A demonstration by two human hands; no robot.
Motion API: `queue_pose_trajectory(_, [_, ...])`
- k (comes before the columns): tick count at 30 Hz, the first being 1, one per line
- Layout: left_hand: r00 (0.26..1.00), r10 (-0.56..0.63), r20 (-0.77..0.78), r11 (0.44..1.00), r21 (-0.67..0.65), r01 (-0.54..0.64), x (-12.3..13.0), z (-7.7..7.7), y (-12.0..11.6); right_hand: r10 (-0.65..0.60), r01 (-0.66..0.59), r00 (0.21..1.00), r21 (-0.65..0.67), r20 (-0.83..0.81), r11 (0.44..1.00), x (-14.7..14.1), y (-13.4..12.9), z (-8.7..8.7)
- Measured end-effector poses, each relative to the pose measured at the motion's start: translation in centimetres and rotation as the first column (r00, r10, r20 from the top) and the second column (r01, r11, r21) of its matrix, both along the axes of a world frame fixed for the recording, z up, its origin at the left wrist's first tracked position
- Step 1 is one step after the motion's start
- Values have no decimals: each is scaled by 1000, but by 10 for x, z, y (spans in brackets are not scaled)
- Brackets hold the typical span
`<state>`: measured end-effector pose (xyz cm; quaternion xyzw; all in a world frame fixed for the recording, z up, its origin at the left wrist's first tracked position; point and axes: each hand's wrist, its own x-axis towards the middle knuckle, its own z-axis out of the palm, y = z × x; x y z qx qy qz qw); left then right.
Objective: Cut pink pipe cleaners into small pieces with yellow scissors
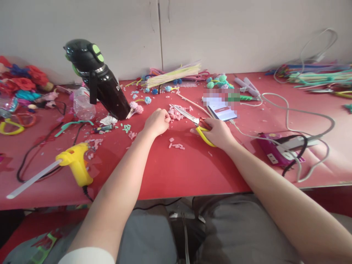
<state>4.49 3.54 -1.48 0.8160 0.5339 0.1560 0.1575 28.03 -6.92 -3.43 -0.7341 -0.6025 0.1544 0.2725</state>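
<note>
My left hand (158, 121) is closed, its fingers curled together beside a heap of short pink cut pieces (178, 114). Whatever those fingers pinch, if anything, is hidden. In my right hand (220, 132) is a pair of scissors (189, 116) with yellow and red handles. The blades point left over the pink heap, their tips close to my left hand. A long pale pink stem (192, 103) lies behind the scissors and runs toward my right hand. A few more pink pieces (176, 146) lie nearer to me on the red table (176, 174).
A black bottle (110, 91) stands behind my left forearm. At left lies a yellow glue gun (75, 161) with its cord. A phone (221, 108) on a cable, a purple power strip (277, 150) and looping wires are at right. Fuzzy stems (176, 75) lie along the wall.
</note>
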Motion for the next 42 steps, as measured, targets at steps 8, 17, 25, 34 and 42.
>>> queue_pose_trajectory(8, [998, -25, 55, 999, 44, 23, -2, -4, 4, -11, 11, 1000, -15, -1, 1000, -2, -1, 3])
queue_pose_trajectory(17, [999, -33, -13, 999, -13, 33, 2, 6, -5, 2, -2, 1000, 1, -3, 1000, -2, -1, 3])
queue_pose_trajectory(25, [970, -15, 243, 999, 38, 5, -9, 12, -5, 1, -1, 1000, 4, -19, 1000, -1, -2, 2])
queue_pose_trajectory(34, [869, -104, 483, 993, 96, 65, -26, 24, -10, -6, 6, 1000, -9, -9, 1000, -2, -3, 2])
queue_pose_trajectory(42, [916, -133, 378, 989, 110, 98, -30, 35, -17, 25, -25, 999, -4, -22, 1000, 2, -4, 0])
